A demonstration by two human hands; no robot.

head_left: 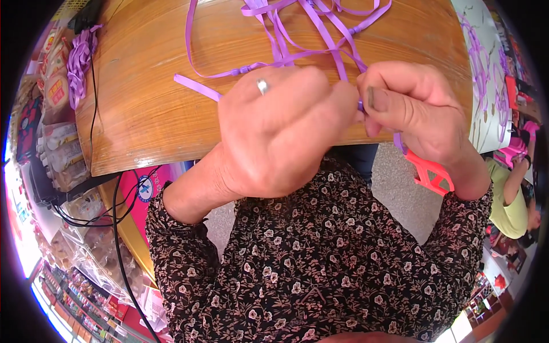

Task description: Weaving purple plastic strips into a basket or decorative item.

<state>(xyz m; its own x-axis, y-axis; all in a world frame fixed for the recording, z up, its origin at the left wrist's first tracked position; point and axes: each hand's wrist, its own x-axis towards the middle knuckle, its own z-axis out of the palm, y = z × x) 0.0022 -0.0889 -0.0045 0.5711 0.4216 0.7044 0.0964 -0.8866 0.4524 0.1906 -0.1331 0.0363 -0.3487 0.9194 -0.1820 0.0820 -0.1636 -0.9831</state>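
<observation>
My left hand, with a silver ring, is closed in a fist around a purple lanyard strap. One flat end of this purple strap sticks out to the left behind my knuckles. My right hand pinches with thumb and fingers right beside the left fingertips. Between the two hands a bit of a small purple buckle shows; the fingers cover most of it. Below my right hand a purple strap hangs past the table edge, by a red plastic piece with openings.
More purple lanyards with small buckles lie loose on the wooden table. A purple bundle sits at its left edge near black cables and packaged goods. At the right, a white surface holds purple straps; another person sits beyond.
</observation>
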